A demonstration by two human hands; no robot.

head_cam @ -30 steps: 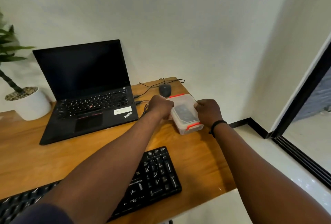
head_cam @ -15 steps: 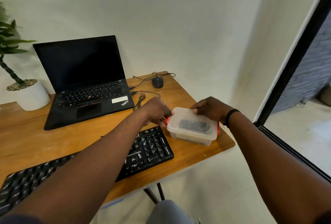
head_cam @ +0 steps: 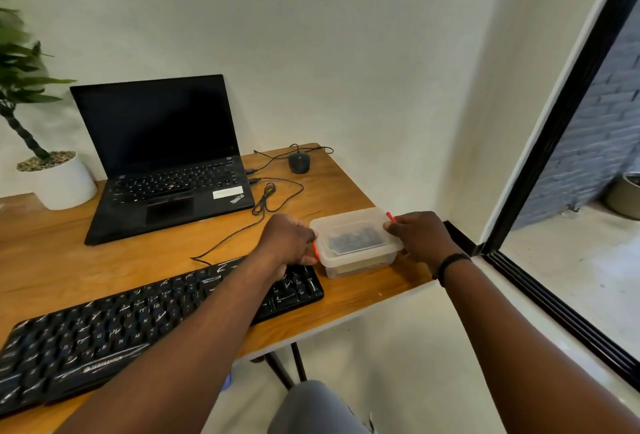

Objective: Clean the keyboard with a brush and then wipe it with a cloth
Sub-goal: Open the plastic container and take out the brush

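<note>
Fingers of the left hand point(head_cam: 289, 243) are curled onto the red latch at the near-left end of the lidded plastic box point(head_cam: 355, 241), and the right hand point(head_cam: 420, 237) has its fingers wrapped round the far-right corner by the other red clip, so the box is clamped between both hands. And the box has travelled: a second ago it sat well back by the mouse point(head_cam: 299, 162); now it rests on the desk point(head_cam: 104, 260) near the front-right corner, just beside the right end of the keyboard point(head_cam: 138, 326). Lid still on, something dark showing through it, possibly the cleaning kit, though that can't be made out. My read: the fetch is done, and unclipping comes next, before any brushing starts. Outward from the fingers, both wrists are nearly level and both forearms stretched forward, the left one crossing over the keyboard's number pad, a dark band on the right wrist. Keyboard untouched so far.
</note>
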